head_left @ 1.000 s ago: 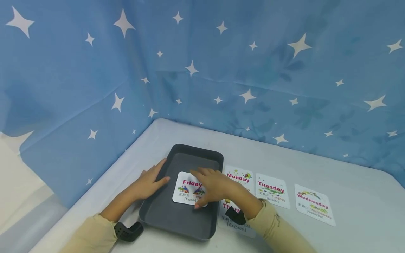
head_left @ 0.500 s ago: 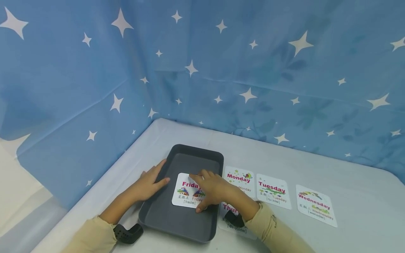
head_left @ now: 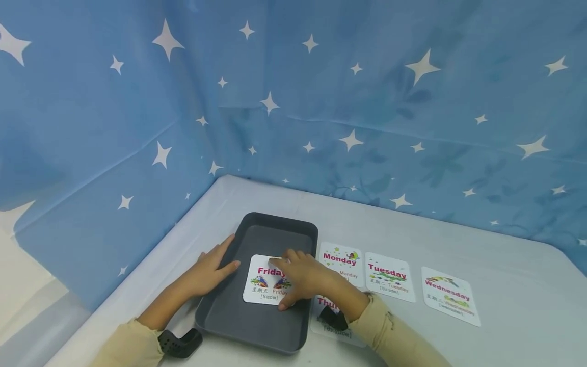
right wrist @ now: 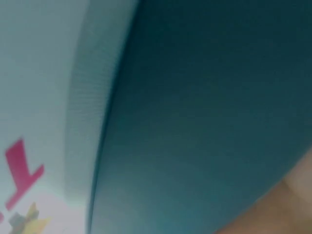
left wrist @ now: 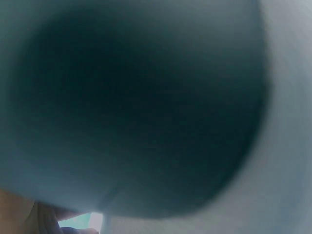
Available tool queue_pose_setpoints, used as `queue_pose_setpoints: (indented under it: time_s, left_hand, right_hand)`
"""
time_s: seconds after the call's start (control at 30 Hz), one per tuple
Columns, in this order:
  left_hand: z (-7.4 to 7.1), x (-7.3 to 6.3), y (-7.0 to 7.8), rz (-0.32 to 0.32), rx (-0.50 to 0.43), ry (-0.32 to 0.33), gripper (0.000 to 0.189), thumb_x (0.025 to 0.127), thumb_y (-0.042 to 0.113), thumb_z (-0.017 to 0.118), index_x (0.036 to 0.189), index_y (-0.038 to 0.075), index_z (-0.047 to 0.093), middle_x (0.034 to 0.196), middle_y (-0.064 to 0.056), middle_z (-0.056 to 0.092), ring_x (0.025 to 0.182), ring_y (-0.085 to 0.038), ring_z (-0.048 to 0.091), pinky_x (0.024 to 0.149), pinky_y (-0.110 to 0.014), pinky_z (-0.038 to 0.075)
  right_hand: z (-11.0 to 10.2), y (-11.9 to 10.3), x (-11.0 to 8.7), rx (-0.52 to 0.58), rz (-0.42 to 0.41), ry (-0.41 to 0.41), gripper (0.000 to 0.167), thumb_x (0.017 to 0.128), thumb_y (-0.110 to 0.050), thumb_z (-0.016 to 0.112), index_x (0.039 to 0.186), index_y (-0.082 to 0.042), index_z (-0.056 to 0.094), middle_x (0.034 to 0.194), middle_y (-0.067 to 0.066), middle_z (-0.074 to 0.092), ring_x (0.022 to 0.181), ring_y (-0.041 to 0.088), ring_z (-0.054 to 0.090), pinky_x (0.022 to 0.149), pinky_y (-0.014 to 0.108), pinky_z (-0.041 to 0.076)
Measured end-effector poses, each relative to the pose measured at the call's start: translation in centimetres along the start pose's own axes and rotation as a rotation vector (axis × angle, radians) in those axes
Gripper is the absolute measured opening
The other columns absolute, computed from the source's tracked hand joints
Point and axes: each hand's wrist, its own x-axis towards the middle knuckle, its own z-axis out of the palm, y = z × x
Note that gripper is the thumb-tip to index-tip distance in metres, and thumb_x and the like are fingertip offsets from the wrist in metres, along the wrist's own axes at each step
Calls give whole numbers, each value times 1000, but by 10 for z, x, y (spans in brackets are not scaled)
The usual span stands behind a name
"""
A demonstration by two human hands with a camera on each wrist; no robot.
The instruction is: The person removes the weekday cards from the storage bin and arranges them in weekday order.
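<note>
In the head view a dark grey tray (head_left: 257, 326) lies on the table. Inside it is a white card printed "Friday" (head_left: 262, 294). My right hand (head_left: 304, 275) arches over the card's right side and holds it between index finger at the top edge and thumb at the bottom edge; it hides the right part. My left hand (head_left: 208, 270) rests at the tray's left rim, fingers fairly straight and thumb reaching over the inside. The left wrist view is mostly the dark tray (left wrist: 136, 122), close and blurred; the right wrist view shows its side (right wrist: 185, 122) too.
Right of the tray lie cards printed Monday (head_left: 339, 260), Tuesday (head_left: 390, 275) and Wednesday (head_left: 451, 295). A Thursday card (head_left: 321, 326) is partly under my right forearm. A blue starred curtain (head_left: 321, 102) stands behind the white table (head_left: 390, 224).
The whole scene has drifted slightly left as the head view turned. The Friday card and both hands stay in nearly the same place relative to the tray.
</note>
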Motion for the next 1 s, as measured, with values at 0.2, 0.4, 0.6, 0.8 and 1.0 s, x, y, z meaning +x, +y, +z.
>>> queue_pose_setpoints:
  time_s: [0.2, 0.4, 0.6, 0.8, 1.0]
  left_hand:
    - [-1, -4, -3, -2, -10, -4, 68, 95, 35, 45, 145, 0, 16, 146, -26, 24, 132, -50, 20, 100, -71, 7]
    - [-2, -1, -3, 22, -1, 9, 68, 95, 37, 44, 145, 1, 16, 146, -26, 25, 131, -50, 22, 100, -71, 8]
    - [0, 0, -2, 10, -5, -7, 68, 95, 36, 45, 145, 1, 15, 146, -26, 24, 132, -49, 22, 100, -71, 7]
    - [0, 1, -3, 5, -7, -2, 67, 95, 34, 45, 145, 2, 15, 147, -25, 23, 132, -48, 21, 100, -71, 6]
    - [-1, 3, -2, 3, 3, -10, 67, 95, 34, 45, 146, 2, 14, 147, -25, 23, 132, -48, 22, 100, -71, 7]
  right_hand:
    - [1, -4, 0, -22, -21, 18, 91, 61, -54, 77, 138, -22, 39, 131, 8, 38, 112, 23, 43, 96, 37, 40]
    - [-1, -4, 0, -85, -30, 63, 89, 61, -58, 76, 135, -20, 45, 128, 9, 42, 109, 21, 42, 96, 34, 41]
    - [2, -3, -3, -118, -21, 28, 97, 57, -68, 71, 137, -21, 42, 128, 8, 42, 109, 19, 39, 97, 33, 38]
    - [2, -3, -3, -144, -43, 11, 96, 60, -68, 70, 138, -22, 39, 129, 8, 43, 110, 20, 40, 96, 34, 38]
    - [-1, 1, -1, -100, -57, 53, 87, 64, -64, 69, 137, -24, 43, 131, 7, 45, 113, 22, 42, 98, 37, 38]
